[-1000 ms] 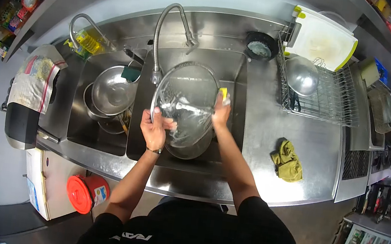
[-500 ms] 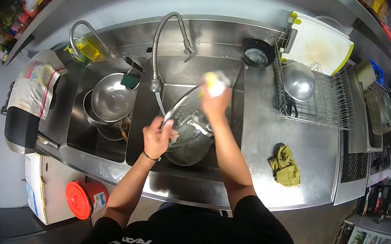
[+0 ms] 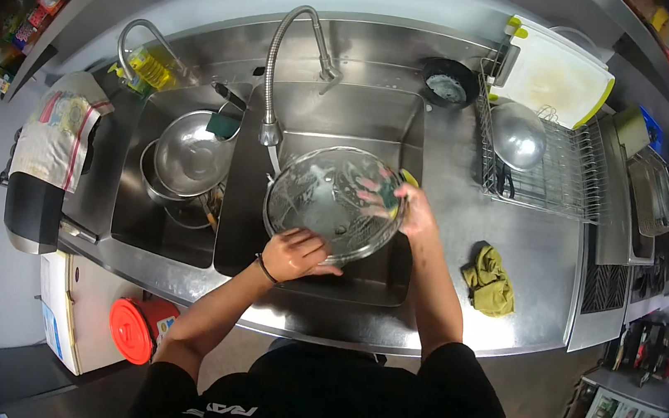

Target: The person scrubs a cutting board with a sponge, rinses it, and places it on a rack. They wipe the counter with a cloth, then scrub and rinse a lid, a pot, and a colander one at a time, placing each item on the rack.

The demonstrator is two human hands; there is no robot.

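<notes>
Over the right sink basin (image 3: 345, 118) I see a clear round glass lid or bowl (image 3: 327, 200) with white suds on it; which of the two it is, I cannot tell. My left hand (image 3: 295, 254) is closed on its near rim. At the right rim is my right hand (image 3: 416, 211), its fingers seen through the glass, with a yellow-green sponge (image 3: 406, 179) between hand and rim. The hose faucet (image 3: 270, 130) hangs just left of the glass, a thin stream of water below it.
The left basin holds metal bowls (image 3: 192, 154) and a green scouring pad (image 3: 222, 126). A black bowl (image 3: 448, 85) sits behind the right basin. To the right are a wire dish rack (image 3: 556, 174), a white cutting board (image 3: 553, 75) and an olive cloth (image 3: 492, 283).
The glass has turned from edge-on to broadly facing the camera. My right hand has moved down and right to its rim, and my left hand has shifted slightly right along the near rim.
</notes>
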